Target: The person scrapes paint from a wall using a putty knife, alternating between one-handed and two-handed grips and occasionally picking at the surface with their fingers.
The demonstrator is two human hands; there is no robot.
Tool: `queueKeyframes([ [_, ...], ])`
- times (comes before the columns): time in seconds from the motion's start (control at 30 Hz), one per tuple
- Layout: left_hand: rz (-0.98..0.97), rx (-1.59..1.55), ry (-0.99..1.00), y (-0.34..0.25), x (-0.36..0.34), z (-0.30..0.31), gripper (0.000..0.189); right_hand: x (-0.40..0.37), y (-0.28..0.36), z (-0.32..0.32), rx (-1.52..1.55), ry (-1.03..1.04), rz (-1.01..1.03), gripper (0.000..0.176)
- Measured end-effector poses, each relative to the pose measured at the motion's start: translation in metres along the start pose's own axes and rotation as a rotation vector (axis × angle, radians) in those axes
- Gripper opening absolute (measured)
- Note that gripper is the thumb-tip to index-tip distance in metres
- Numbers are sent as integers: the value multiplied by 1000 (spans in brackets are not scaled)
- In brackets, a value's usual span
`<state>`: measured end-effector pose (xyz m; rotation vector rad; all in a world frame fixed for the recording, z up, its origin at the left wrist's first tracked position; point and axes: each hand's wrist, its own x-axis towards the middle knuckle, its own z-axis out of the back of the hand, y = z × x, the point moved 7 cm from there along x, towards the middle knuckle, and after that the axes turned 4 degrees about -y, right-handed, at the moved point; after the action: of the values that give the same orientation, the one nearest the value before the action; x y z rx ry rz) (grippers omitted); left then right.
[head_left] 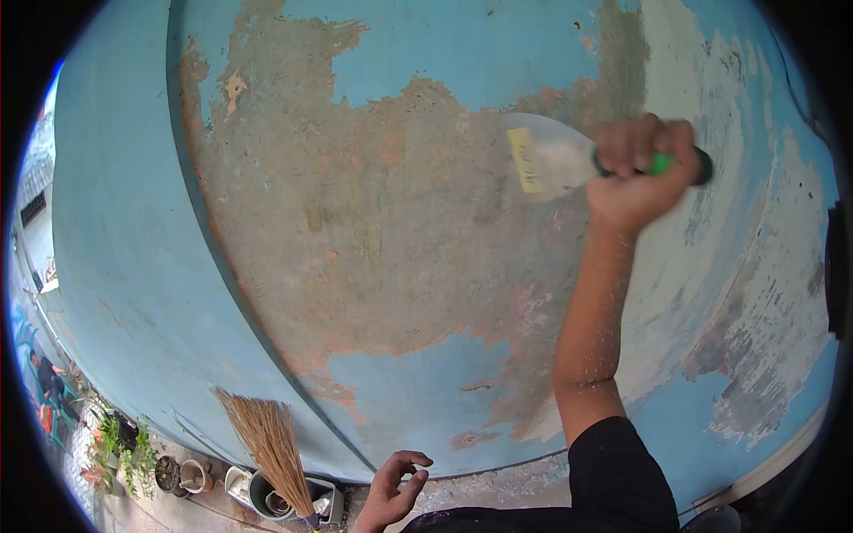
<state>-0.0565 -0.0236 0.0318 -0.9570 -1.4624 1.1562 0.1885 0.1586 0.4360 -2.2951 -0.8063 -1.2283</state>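
Note:
My right hand (641,173) is wrapped round the green and black handle of a wide putty knife (562,160), raised against the wall. Its broad blade points left and carries a yellow label; motion blurs it a little. Behind the blade, the wall (373,222) shows a large bare grey-brown patch with ragged edges of light blue paint (462,53). Low in the view, my left hand (394,489) is held in front of the wall's foot, thumb and forefinger apart and slightly bent, with nothing between them.
A straw broom (267,444) leans by a grey bucket (262,497) at the lower left. Potted plants (120,444) stand farther left, and a person (51,382) sits beyond them. Paint flakes (524,480) lie along the wall's base. A raised wall edge (213,240) runs down the left.

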Motion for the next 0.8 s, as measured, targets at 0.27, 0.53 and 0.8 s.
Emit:
queueKeyframes([
  [0.27, 45, 3, 52, 1, 8, -11, 18, -4, -46, -5, -5, 0, -161, 39],
  [0.53, 44, -16, -7, 7, 2, -3, 19, -10, -62, -20, 3, 113, -291, 39],
  [0.8, 21, 6, -93, 6, 5, 10, 19, -26, -59, -44, -3, 291, -263, 35],
])
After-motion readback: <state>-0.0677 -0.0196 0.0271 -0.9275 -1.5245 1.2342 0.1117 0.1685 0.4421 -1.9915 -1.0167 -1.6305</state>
